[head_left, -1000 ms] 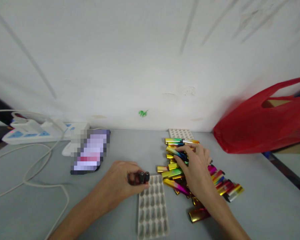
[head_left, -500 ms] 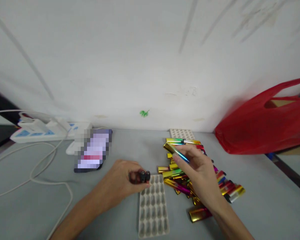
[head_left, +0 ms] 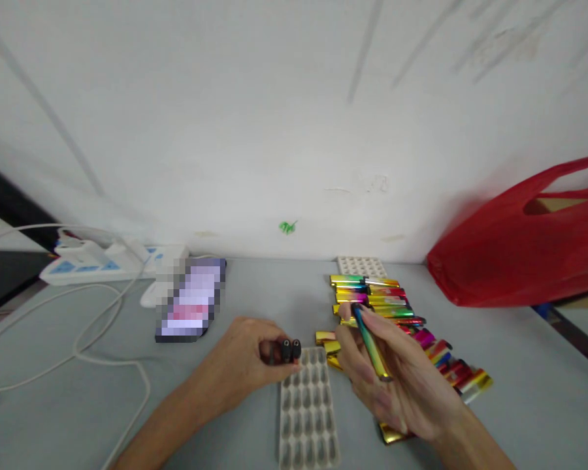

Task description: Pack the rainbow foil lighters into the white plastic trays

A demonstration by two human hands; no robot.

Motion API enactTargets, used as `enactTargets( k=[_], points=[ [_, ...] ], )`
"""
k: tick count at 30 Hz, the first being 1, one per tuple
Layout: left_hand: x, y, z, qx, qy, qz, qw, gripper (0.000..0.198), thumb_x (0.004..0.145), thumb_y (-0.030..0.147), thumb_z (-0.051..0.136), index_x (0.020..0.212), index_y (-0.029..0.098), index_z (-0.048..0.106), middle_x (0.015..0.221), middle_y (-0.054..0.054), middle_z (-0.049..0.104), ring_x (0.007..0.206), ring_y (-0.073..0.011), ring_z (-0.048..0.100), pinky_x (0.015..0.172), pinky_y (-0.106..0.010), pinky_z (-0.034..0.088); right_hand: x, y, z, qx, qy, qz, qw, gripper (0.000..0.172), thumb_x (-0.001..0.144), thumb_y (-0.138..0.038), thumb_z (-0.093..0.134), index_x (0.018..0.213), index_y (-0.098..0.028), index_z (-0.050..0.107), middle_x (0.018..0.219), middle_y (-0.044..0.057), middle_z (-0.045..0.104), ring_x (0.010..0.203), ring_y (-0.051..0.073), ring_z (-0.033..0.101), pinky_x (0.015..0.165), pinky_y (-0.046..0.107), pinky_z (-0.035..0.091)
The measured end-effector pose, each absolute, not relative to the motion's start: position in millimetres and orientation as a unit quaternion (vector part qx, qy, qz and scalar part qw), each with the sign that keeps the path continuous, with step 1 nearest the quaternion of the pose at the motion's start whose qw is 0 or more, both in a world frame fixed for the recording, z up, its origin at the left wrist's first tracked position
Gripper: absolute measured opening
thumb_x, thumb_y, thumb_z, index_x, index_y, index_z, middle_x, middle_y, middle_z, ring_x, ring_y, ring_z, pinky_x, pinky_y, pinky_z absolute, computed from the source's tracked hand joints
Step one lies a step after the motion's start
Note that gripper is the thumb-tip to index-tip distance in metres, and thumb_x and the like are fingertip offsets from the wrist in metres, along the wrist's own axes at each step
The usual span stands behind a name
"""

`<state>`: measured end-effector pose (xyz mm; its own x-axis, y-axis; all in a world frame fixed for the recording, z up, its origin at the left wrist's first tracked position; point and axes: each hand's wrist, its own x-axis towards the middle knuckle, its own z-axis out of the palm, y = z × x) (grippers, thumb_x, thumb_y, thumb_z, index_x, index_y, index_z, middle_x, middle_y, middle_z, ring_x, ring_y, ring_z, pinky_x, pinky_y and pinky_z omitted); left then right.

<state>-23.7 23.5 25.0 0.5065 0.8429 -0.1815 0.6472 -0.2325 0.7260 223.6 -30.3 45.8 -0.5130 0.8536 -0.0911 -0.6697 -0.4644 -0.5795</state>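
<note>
My left hand [head_left: 247, 356] is closed around black pieces, two of whose round ends [head_left: 291, 351] show between thumb and fingers. It hovers at the far left corner of a pale grey tray [head_left: 310, 411] with rows of oval hollows. My right hand [head_left: 396, 372] has its palm turned up and pinches a slim shiny tube [head_left: 371, 343], blue at one end and gold at the other. Beneath and beyond that hand lies a pile of metallic tubes [head_left: 372, 297] in gold, red, green and purple; part of it is hidden by the hand.
A second pale tray [head_left: 361, 266] lies against the wall. At the left are a phone [head_left: 193, 300] with a blurred screen, a white power strip [head_left: 112, 264] with plugs, and a loose white cable [head_left: 112, 361]. A red bag [head_left: 514, 254] stands at the right.
My right hand has rolled palm up, swinging the tube so its gold end points toward me and its blue end away. My left hand keeps its hold; the view has shifted slightly.
</note>
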Motion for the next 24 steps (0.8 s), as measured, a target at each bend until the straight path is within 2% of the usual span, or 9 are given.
enactTargets(
  k=[5, 7, 10, 13, 16, 19, 22, 24],
  points=[
    [-26, 23, 25, 0.784, 0.474, 0.129, 0.38, 0.019, 0.083, 0.04, 0.088, 0.083, 0.021, 0.087, 0.073, 0.002, 0.075, 0.065, -0.0148, 0.062, 0.062, -0.025, 0.038, 223, -32, 41, -0.21, -0.241, 0.852, 0.414, 0.029, 0.111, -0.036, 0.053, 0.127, -0.021, 0.072, 0.072, -0.005, 0.049, 0.047, 0.008, 0.025, 0.036, 0.016, 0.024],
    [-26, 23, 25, 0.783, 0.475, 0.125, 0.382, 0.018, 0.081, 0.039, 0.089, 0.082, 0.021, 0.087, 0.073, 0.002, 0.075, 0.065, -0.0147, 0.063, 0.062, -0.025, 0.038, 222, -32, 41, -0.238, -0.266, 0.842, 0.404, 0.037, 0.112, -0.041, 0.051, 0.127, -0.017, 0.074, 0.067, -0.006, 0.045, 0.048, 0.008, 0.021, 0.041, 0.018, 0.022],
    [-24, 23, 25, 0.779, 0.481, 0.116, 0.386, 0.017, 0.078, 0.037, 0.091, 0.081, 0.021, 0.086, 0.068, 0.004, 0.072, 0.062, -0.0135, 0.06, 0.059, -0.025, 0.036, 221, -32, 41, -0.288, -0.32, 0.804, 0.411, 0.051, 0.113, -0.051, 0.044, 0.117, -0.012, 0.077, 0.059, -0.007, 0.039, 0.05, 0.01, 0.023, 0.049, 0.021, 0.026],
    [-23, 22, 25, 0.775, 0.477, 0.125, 0.396, 0.02, 0.077, 0.04, 0.092, 0.083, 0.022, 0.086, 0.068, 0.005, 0.071, 0.062, -0.0132, 0.058, 0.059, -0.024, 0.036, 219, -33, 43, -0.334, -0.332, 0.778, 0.416, 0.042, 0.111, -0.05, 0.056, 0.107, -0.014, 0.075, 0.063, -0.006, 0.044, 0.053, 0.009, 0.028, 0.05, 0.022, 0.024],
    [-23, 21, 25, 0.77, 0.473, 0.135, 0.406, 0.025, 0.077, 0.044, 0.094, 0.085, 0.021, 0.087, 0.07, 0.004, 0.072, 0.064, -0.014, 0.059, 0.06, -0.024, 0.037, 216, -34, 45, -0.338, -0.338, 0.771, 0.422, 0.028, 0.11, -0.048, 0.064, 0.111, -0.02, 0.069, 0.068, -0.007, 0.05, 0.047, 0.007, 0.027, 0.043, 0.022, 0.017],
    [-23, 21, 25, 0.761, 0.475, 0.136, 0.42, 0.026, 0.077, 0.045, 0.094, 0.089, 0.021, 0.089, 0.074, 0.002, 0.075, 0.066, -0.015, 0.061, 0.061, -0.024, 0.038, 214, -35, 43, -0.331, -0.333, 0.775, 0.423, 0.035, 0.11, -0.055, 0.061, 0.114, -0.021, 0.067, 0.064, -0.009, 0.045, 0.046, 0.007, 0.02, 0.042, 0.022, 0.015],
    [-23, 22, 25, 0.773, 0.472, 0.133, 0.404, 0.025, 0.081, 0.045, 0.091, 0.09, 0.021, 0.089, 0.074, 0.001, 0.076, 0.065, -0.0156, 0.06, 0.062, -0.025, 0.038, 214, -35, 39, -0.332, -0.288, 0.796, 0.417, 0.052, 0.105, -0.068, 0.062, 0.092, -0.018, 0.064, 0.065, -0.009, 0.035, 0.054, 0.008, 0.018, 0.048, 0.021, 0.017],
    [-23, 22, 25, 0.785, 0.465, 0.132, 0.388, 0.025, 0.084, 0.045, 0.088, 0.09, 0.021, 0.089, 0.073, 0.0, 0.075, 0.065, -0.016, 0.059, 0.062, -0.026, 0.038, 214, -34, 36, -0.314, -0.271, 0.807, 0.421, 0.058, 0.103, -0.071, 0.063, 0.077, -0.02, 0.053, 0.065, -0.009, 0.03, 0.055, 0.009, 0.016, 0.049, 0.022, 0.016]
  ],
)
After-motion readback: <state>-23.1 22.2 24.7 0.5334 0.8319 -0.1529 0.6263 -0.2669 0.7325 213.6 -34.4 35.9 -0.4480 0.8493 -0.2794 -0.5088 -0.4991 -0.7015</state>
